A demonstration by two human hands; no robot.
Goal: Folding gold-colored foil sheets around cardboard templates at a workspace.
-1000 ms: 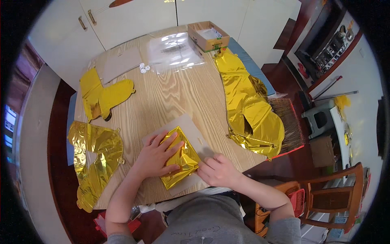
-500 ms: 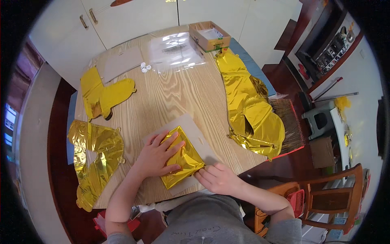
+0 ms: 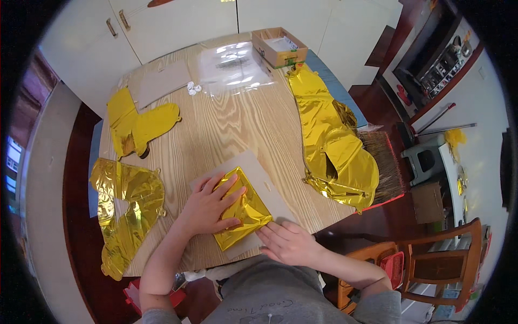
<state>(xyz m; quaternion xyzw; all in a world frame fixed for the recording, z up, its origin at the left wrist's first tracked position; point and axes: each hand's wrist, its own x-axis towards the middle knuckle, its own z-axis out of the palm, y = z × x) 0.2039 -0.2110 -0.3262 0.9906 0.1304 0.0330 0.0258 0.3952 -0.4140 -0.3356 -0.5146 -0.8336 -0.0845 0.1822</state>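
Observation:
A folded gold foil balloon lies on a grey-beige cardboard sheet at the table's near side. Spread across the left part of the foil, my left hand presses it down with fingers apart. My right hand rests by the foil's lower right corner, its fingers stretched out and their tips at the corner; nothing shows in its grasp. Part of the foil is hidden under my left hand.
Flat gold foil balloons lie at the left, far left and right of the wooden table. Clear plastic sheets, small white pieces and a cardboard box are farther back. A wooden chair stands at right.
My right hand's fingers have loosened from their pinch at the foil corner and straightened out beside it. My left hand has stayed in place on the foil.

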